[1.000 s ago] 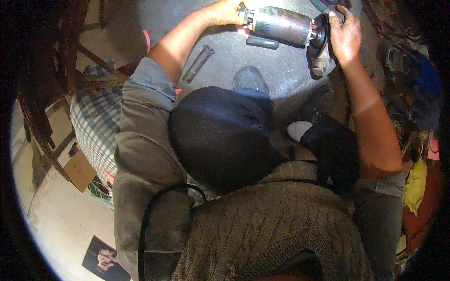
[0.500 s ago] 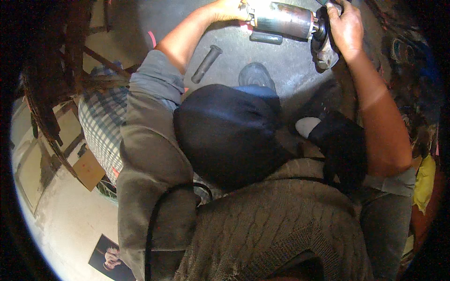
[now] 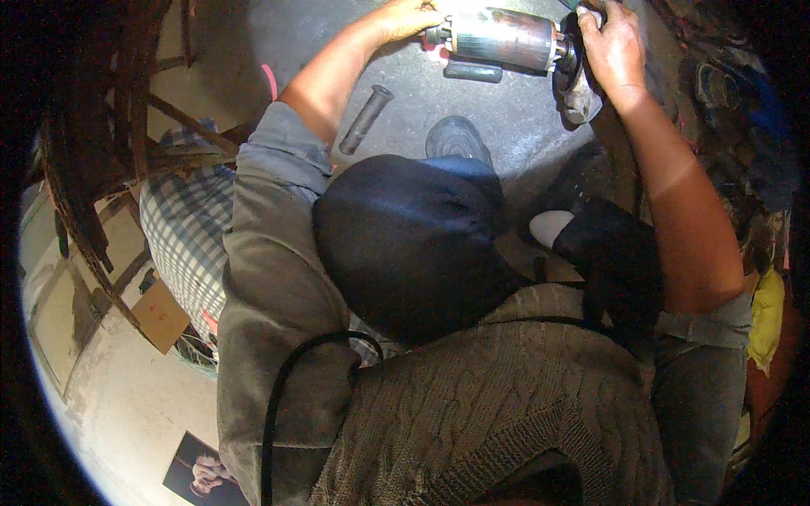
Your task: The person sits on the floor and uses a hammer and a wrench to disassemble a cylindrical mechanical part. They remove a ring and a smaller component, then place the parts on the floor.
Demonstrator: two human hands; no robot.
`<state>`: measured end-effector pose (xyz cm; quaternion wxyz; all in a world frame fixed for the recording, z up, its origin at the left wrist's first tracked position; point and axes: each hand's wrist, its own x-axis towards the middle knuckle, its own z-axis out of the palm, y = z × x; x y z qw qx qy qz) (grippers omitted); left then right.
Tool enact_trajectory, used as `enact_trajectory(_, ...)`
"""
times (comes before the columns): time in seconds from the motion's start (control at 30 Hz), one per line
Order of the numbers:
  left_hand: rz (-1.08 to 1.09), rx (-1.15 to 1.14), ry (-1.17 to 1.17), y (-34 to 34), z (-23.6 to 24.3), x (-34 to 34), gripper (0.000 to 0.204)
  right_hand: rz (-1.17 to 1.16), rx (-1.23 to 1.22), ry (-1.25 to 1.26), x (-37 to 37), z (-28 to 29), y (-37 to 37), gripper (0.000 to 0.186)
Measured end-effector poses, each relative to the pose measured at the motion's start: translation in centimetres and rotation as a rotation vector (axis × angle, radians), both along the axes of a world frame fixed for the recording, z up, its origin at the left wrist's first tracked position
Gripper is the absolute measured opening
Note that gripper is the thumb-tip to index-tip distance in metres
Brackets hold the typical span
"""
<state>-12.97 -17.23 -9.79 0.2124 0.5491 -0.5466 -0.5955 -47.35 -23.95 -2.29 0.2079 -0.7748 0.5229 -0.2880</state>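
A shiny cylindrical motor rotor (image 3: 499,38) lies sideways above the grey floor (image 3: 527,114). My left hand (image 3: 409,18) is closed at its left shaft end. My right hand (image 3: 616,51) is closed at the dark round end plate (image 3: 567,55) on its right, beside a grey metal housing (image 3: 580,103); a green object above my fingers is too cropped to identify. A short dark cylinder (image 3: 472,72) sits just below the rotor. A separate dark headed metal rod (image 3: 363,122) lies left of centre, near my shoe (image 3: 456,139).
At left are wooden pieces (image 3: 101,194), a checked cloth (image 3: 181,244), cardboard (image 3: 160,316) and a printed picture (image 3: 198,468). Dark clutter (image 3: 717,93) and a yellow bag (image 3: 764,316) lie along the right.
The rotor and both hands have shifted slightly within the view, a little up and then back down, as has the surrounding scene. Both hands keep their holds.
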Motion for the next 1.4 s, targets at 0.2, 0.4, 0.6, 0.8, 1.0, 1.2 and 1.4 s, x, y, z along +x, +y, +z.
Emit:
enact_trajectory(0.2, 0.146, 0.124, 0.026, 0.3, 0.3, 0.3, 0.023, 0.005, -0.063, 0.010, 0.1, -0.1, 0.0, 0.025)
enact_trajectory(0.4, 0.117, 0.190, -0.021, 0.6, 0.6, 1.6, 0.027, -0.025, -0.094, 0.009, 0.2, -0.3, 0.1, 0.025)
enact_trajectory(0.6, 0.176, 0.229, 0.042, -0.1, 0.7, 0.6, 0.031, -0.043, -0.118, -0.017, 0.3, -0.5, 0.1, 0.025)
enact_trajectory(0.8, 0.215, 0.310, 0.083, 0.5, 1.9, 0.9, 0.034, -0.072, -0.051, -0.064, 0.5, -0.6, 0.0, 0.026)
enact_trajectory(1.0, 0.275, 0.375, 0.144, 0.5, 1.8, 0.9, 0.038, -0.045, -0.058, -0.054, 0.3, -0.2, 0.0, 0.026)
enact_trajectory(1.2, 0.341, 0.401, 0.187, 0.3, 0.6, 0.8, 0.042, -0.063, -0.073, -0.012, 0.3, 0.2, 0.1, 0.026)
enact_trajectory(1.4, 0.386, 0.408, 0.177, 1.6, 2.1, 0.9, 0.045, -0.032, -0.073, 0.024, 0.3, 0.7, 0.3, 0.027)
